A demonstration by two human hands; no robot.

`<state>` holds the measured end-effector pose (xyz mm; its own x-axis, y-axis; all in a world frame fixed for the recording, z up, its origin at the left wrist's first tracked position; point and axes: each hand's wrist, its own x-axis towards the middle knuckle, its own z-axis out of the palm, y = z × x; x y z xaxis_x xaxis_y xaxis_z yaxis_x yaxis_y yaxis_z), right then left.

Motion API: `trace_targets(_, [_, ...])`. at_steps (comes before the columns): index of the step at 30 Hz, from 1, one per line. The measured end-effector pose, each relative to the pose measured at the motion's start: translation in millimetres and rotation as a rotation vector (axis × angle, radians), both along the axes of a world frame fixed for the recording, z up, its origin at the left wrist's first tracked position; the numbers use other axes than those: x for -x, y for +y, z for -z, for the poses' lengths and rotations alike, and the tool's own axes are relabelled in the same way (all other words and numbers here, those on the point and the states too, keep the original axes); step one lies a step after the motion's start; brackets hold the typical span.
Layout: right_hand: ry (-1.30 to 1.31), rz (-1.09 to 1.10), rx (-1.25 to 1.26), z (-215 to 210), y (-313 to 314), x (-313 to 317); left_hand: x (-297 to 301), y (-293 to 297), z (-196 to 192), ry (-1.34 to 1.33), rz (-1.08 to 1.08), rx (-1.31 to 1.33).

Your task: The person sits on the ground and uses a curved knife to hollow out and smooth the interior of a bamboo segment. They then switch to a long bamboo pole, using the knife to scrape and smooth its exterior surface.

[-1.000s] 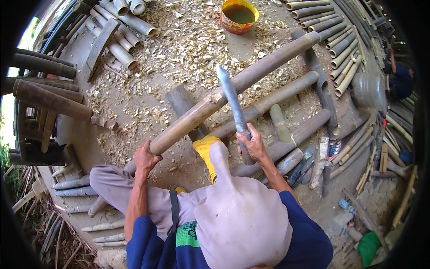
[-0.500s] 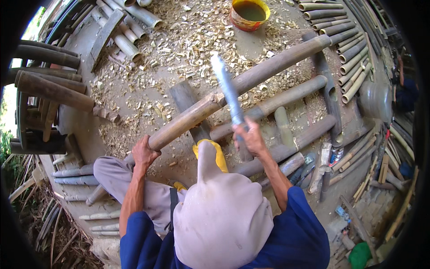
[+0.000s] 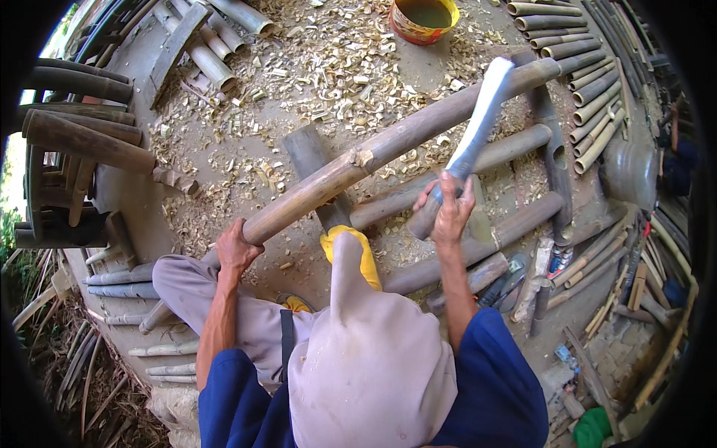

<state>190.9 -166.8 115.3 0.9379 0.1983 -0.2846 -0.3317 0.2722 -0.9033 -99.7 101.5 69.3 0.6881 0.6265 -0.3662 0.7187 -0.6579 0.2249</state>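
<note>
1. Right hand (image 3: 452, 209) is clenched round the handle of the long pale metal chopping blade (image 3: 480, 116). Half a second ago the blade stood near upright, pointing to 12 o'clock; now it leans toward 1 o'clock, its tip over the far end of the pole, so I judge a chopping stroke is in hand.
2. Long brown bamboo pole (image 3: 388, 145), round, smooth and jointed, runs from 8 o'clock to 2 o'clock, propped on a dark wooden block (image 3: 310, 153); it has kept its place.
3. Left hand (image 3: 235, 246) grasps the pole's near end at 8 o'clock, just above the grey trouser knee (image 3: 183, 280).
4. Orange round bucket (image 3: 422, 16) sits at 12 o'clock.
5. Pale curled bamboo chips (image 3: 328, 67) litter the dusty ground, rough and dry.
</note>
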Motion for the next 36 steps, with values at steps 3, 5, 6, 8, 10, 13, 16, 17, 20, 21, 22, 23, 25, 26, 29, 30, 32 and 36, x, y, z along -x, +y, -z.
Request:
trace_targets(3, [-0.06,-0.268,0.122,73,1,61,-15,1,-4,-0.019,0.038,-0.002])
trace_targets(5, [0.222,-0.553,0.212,46,-2,55,-4,0,-5,0.033,0.029,0.026])
trace_targets(6, [0.345,-0.697,0.245,28,0,40,-7,3,-6,0.046,0.024,0.023])
trace_targets(8, [0.21,-0.517,0.269,6,-6,12,-6,1,-3,0.048,0.009,0.006])
trace_targets(10, [0.101,-0.302,0.159,-4,-7,2,-6,0,-1,0.017,0.021,-0.005])
trace_targets(13, [0.106,-0.222,0.151,-10,-10,2,10,7,-4,-0.043,0.034,0.031])
trace_targets(16, [0.197,-0.556,0.277,-15,-23,9,49,37,-17,0.063,-0.046,0.118])
trace_targets(17, [0.181,-0.471,0.217,-15,-20,9,58,44,-14,0.152,-0.06,0.132])
trace_targets(20, [0.178,-0.072,-0.006,-13,4,14,67,44,-7,0.178,-0.077,0.153])
trace_targets(21, [0.156,-0.209,0.064,4,9,30,65,45,-7,0.146,-0.074,0.153])
trace_targets(22, [0.125,-0.342,0.131,35,8,48,62,48,-7,0.161,-0.063,0.145])
trace_targets(23, [0.096,-0.484,0.201,41,13,55,64,49,-6,0.179,-0.06,0.14])
trace_targets(25, [0.335,-0.629,0.234,28,4,45,69,50,-4,0.183,-0.066,0.127])
trace_targets(26, [0.45,-0.707,0.244,15,0,33,70,51,-2,0.166,-0.074,0.111])
trace_targets(29, [0.143,-0.343,0.157,-2,-8,1,74,48,-2,0.161,-0.085,0.13])
trace_targets(30, [0.09,-0.139,0.054,-5,-7,-4,74,47,-2,0.163,-0.091,0.14])
trace_targets(32, [0.045,0.286,0.01,-11,7,1,68,47,-5,0.146,-0.106,0.156])
trace_targets(36, [0.199,-0.666,0.318,32,2,62,70,52,-2,0.136,-0.067,0.154])
